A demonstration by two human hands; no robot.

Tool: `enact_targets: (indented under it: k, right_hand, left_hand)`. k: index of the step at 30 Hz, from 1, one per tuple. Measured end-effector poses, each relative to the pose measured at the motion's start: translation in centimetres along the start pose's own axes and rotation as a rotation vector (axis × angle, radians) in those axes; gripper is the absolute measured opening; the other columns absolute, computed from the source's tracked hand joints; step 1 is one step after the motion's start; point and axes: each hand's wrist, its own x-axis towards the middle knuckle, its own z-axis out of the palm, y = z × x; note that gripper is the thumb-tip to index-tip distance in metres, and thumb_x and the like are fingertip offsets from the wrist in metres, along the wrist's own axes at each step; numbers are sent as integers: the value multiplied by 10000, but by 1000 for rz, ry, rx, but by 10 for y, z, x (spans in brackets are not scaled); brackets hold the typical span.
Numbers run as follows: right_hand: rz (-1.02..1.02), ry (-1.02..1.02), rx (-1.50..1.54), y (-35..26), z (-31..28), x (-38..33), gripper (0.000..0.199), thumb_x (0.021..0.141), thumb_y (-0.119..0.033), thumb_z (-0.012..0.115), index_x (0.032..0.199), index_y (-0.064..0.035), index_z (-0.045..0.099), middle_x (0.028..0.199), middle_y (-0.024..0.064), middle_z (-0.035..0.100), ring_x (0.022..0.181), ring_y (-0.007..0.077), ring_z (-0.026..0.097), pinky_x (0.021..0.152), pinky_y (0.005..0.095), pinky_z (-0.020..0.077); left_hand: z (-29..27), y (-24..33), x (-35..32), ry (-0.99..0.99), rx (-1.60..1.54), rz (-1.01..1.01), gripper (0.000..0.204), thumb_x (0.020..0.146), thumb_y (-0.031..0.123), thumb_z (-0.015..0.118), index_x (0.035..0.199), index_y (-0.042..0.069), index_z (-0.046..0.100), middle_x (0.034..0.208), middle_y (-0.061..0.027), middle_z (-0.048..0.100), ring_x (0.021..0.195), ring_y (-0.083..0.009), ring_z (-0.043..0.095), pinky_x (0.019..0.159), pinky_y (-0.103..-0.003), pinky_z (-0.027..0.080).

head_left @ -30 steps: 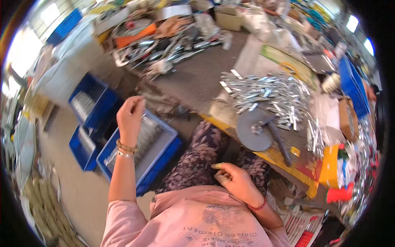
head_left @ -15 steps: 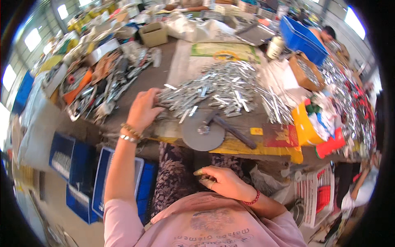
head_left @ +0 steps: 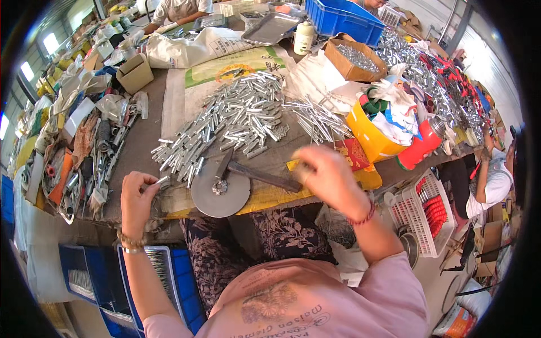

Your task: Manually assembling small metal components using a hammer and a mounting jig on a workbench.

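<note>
In left hand (head_left: 137, 198), metal rod (head_left: 163, 179) seemingly points rightward.

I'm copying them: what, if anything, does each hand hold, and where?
Left hand: small metal piece, by one end. Right hand: too blurred to tell.

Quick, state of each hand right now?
Left hand: closed, pinching a small metal piece.
Right hand: blurred, near the hammer handle; open or closed, cannot tell.

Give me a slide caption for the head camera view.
Left hand pinching a small metal piece, right hand near a hammer, heap of metal pieces beyond.
</note>
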Motion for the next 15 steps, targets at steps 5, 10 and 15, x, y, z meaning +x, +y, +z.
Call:
enact_targets:
  k: [5, 10, 15]
  right_hand:
    - [148, 122, -339, 63, 2, 41, 419, 871, -181, 801, 1248, -73, 655, 1104, 180, 723, 1011, 409, 725, 842, 508, 589]
    - [176, -8, -400, 65, 10, 52, 493, 852, -138, 779, 1298, -50, 590, 1120, 221, 710, 1044, 440, 714, 863, 531, 583]
    - [178, -70, -416, 61, 5, 38, 492, 839, -89, 750, 1297, -43, 576, 1113, 220, 700, 1052, 441, 707, 871, 533, 578]
  left_hand:
    - [8, 42, -24, 24, -186, 14, 171, 806, -7, 818, 937, 26, 713, 958, -88, 658, 922, -269, 608, 754, -363, 508]
    - [24, 72, -36, -35, -139, 127, 186, 802, -31, 799, 962, 28, 726, 965, -98, 662, 923, -270, 616, 770, -364, 509]
    - [32, 80, -40, -65, -126, 114, 175, 795, 0, 822, 944, 24, 733, 951, -107, 665, 935, -298, 622, 780, -388, 508]
